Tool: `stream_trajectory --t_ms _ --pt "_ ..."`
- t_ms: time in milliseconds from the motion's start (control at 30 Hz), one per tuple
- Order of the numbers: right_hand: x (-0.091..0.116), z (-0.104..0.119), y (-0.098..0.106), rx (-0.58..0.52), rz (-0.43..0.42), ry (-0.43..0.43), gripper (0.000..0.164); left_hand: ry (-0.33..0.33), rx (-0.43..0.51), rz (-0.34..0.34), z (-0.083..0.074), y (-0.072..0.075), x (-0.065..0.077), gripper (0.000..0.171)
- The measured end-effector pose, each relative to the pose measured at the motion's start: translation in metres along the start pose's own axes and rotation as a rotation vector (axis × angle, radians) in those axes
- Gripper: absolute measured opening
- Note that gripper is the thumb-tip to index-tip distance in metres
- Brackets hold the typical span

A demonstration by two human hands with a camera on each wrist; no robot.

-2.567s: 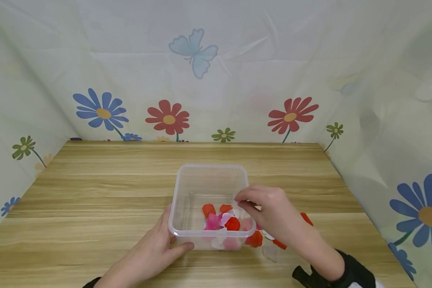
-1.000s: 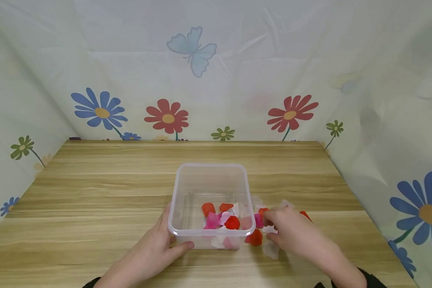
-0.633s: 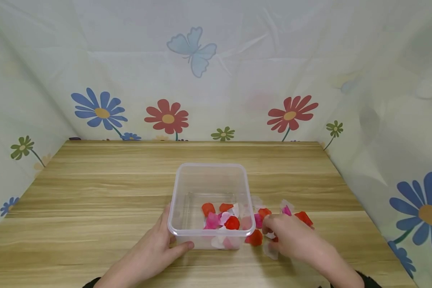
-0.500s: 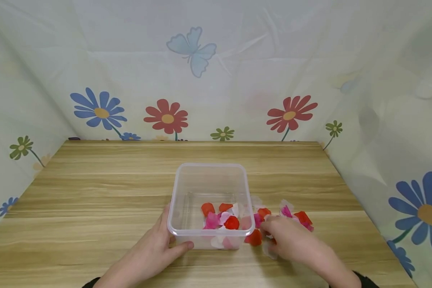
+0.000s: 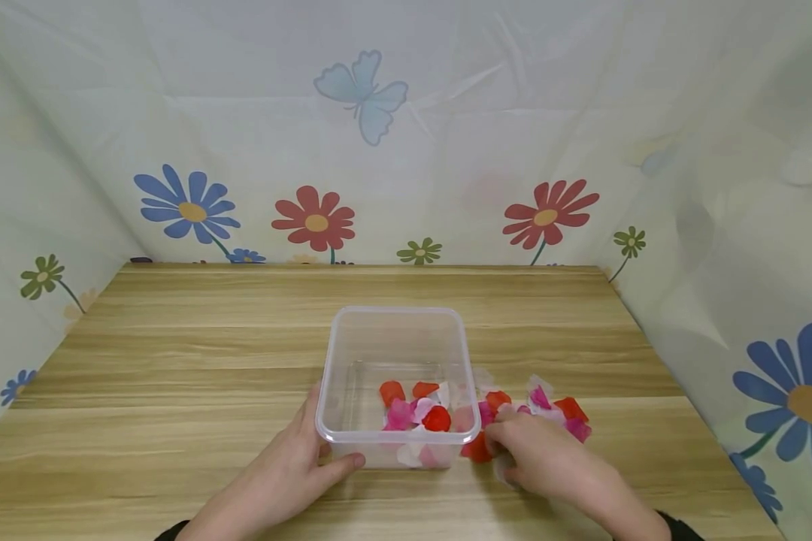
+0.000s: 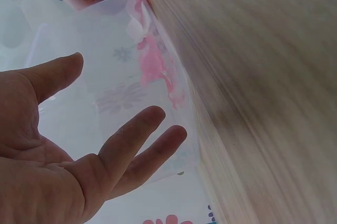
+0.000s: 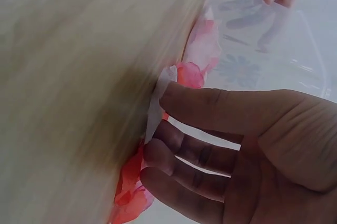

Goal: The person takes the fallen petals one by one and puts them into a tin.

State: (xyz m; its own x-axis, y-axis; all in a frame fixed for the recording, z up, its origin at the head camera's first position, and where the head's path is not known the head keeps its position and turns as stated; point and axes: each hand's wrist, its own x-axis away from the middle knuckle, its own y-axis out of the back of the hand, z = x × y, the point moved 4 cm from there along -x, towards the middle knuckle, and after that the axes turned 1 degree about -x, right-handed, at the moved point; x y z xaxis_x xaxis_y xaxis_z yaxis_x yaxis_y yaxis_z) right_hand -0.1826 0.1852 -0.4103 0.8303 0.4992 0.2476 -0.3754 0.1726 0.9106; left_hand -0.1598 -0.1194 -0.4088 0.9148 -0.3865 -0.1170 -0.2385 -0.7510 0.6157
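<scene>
A clear plastic box stands uncovered on the table, with red, pink and white fabric flower petals in its right part. My left hand rests against its left side and front corner; in the left wrist view the fingers are spread and nearly straight beside the wall. Low over the loose petals right of the box is my right hand. Its thumb and index finger pinch a thin white petal near the tabletop, as the right wrist view shows. In the head view that petal is mostly hidden.
More loose petals lie right of the box: a red petal by its front corner and a magenta petal beyond my right hand. The wood-grain table is bordered by a flower-printed cloth at the back and sides.
My right hand has moved from over the box's right rim down to the petals on the table, shifting slightly nearer. Petals behind it have come into view. Left hand and box stay put.
</scene>
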Motion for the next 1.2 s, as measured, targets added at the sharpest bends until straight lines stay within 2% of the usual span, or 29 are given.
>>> stream_trajectory --t_ms 133,333,500,800,1000,1200 --pt "0.0 0.001 0.0 -0.009 -0.008 0.025 0.03 0.008 -0.002 0.002 0.0 0.0 0.0 0.094" --pt "-0.001 0.0 0.0 -0.028 0.007 0.011 0.03 0.013 0.002 0.007 0.0 0.0 -0.001 0.094" --pt "0.0 0.0 0.003 -0.036 -0.018 0.022 0.028 0.012 -0.009 0.009 0.0 0.0 -0.001 0.093" --pt "0.002 0.002 0.017 -0.055 -0.129 0.079 0.029 0.024 0.005 0.014 0.0 0.0 -0.001 0.095" --pt "0.004 0.005 0.031 -0.037 -0.265 0.166 0.035 0.018 -0.007 0.009 0.0 -0.001 -0.001 0.094" --pt "0.003 0.006 0.043 -0.076 -0.357 0.149 0.029 0.024 0.016 0.013 0.0 -0.001 -0.001 0.096"
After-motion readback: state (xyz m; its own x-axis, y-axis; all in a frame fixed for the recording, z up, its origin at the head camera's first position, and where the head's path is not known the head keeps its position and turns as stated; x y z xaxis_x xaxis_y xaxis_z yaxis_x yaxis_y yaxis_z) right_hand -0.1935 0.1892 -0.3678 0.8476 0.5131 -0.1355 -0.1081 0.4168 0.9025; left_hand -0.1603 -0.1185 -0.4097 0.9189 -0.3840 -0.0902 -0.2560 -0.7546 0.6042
